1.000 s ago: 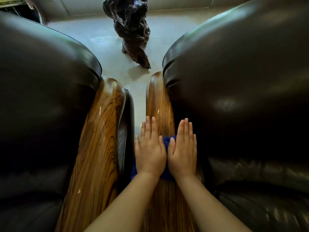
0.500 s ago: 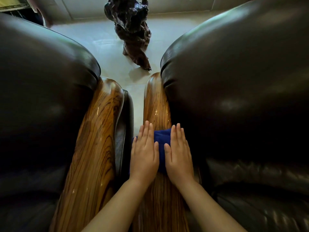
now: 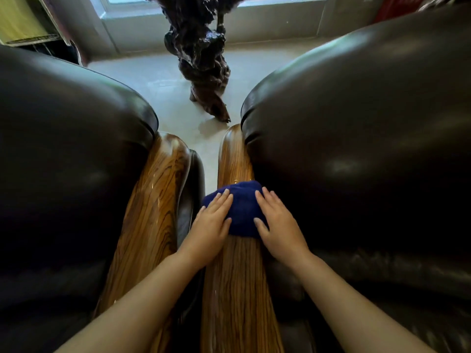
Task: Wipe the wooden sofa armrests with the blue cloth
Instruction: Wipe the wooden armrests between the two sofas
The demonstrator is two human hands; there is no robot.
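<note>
One blue cloth (image 3: pixel 242 210) lies draped across the top of the right-hand wooden armrest (image 3: pixel 237 289), about midway along its visible length, its near edge hanging slightly over the rail's left side. Left hand (image 3: pixel 209 233) rests flat on the cloth's left part, fingers straight and together; right hand (image 3: pixel 281 230) presses its right part, fingers extended, thumb spread onto the fabric. Neither hand is curled round it. Bare polished wood shows ahead of the cloth up to the rounded far end, and behind it toward the camera. Two wooden armrests counted; the second armrest (image 3: pixel 150 225) runs parallel on the left, separated by a narrow gap. Two dark leather cushions (image 3: pixel 356 149) flank the rails. One dark gnarled wood sculpture (image 3: pixel 201 59) stands on the pale floor (image 3: pixel 158 80) beyond. No legible writing.
</note>
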